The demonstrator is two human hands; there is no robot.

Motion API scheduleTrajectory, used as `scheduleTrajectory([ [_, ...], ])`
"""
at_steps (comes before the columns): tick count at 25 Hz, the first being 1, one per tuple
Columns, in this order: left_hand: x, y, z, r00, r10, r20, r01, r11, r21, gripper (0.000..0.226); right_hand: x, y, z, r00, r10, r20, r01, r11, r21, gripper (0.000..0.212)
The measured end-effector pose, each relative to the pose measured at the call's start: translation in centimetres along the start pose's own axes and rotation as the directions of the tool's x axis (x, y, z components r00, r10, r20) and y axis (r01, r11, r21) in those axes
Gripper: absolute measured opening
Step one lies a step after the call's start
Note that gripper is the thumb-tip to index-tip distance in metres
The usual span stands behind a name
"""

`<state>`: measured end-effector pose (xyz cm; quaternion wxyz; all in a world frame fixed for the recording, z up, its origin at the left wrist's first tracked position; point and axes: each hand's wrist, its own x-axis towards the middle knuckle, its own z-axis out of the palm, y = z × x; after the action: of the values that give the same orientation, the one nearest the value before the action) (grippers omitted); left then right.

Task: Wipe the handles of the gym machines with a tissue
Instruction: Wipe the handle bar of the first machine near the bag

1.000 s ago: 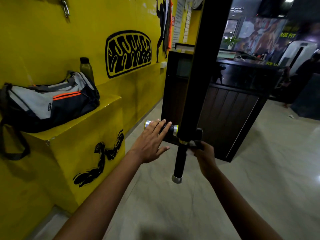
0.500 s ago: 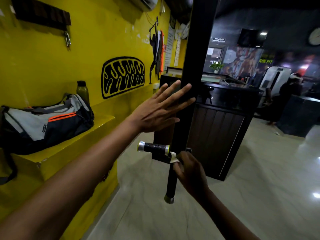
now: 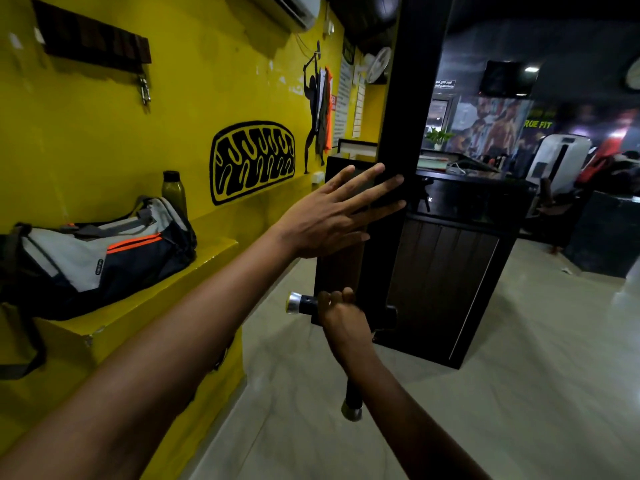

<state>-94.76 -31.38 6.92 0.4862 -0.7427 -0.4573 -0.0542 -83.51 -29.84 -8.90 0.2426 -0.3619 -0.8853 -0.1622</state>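
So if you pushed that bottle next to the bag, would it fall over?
Probably, yes. The bottle is tall, narrow and upright on the ledge, so a push near its cap would likely tip it. It looks round, so it might then roll. The bag beside it could stop a fall that way.

1. Side handle (image 3: 302, 304): a short black grip with a silver end cap, sticking out level to the left from the black upright bar (image 3: 412, 98). Its inner part is hidden under the right hand (image 3: 341, 318), whose fingers curl over it.
2. Lower handle (image 3: 352, 400): a black grip with a silver cap, hanging downward below the junction, partly hidden by the right forearm.
3. Tissue: not visible.
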Motion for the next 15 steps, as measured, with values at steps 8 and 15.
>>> scheduleTrajectory([
  [8, 0.1, 0.1, 0.4, 1.000, -0.016, -0.013, 0.016, 1.000, -0.011, 0.061, 1.7, -3.9, 0.8, 0.991, -0.131, -0.009, 0.131, 0.973, 0.188, 0.026],
  [15, 0.2, 0.2, 0.3, 0.999, -0.014, -0.030, 0.014, 1.000, 0.005, 0.060, 2.1, -3.3, -0.4, 0.947, -0.316, 0.066, 0.314, 0.949, 0.032, 0.021],
])
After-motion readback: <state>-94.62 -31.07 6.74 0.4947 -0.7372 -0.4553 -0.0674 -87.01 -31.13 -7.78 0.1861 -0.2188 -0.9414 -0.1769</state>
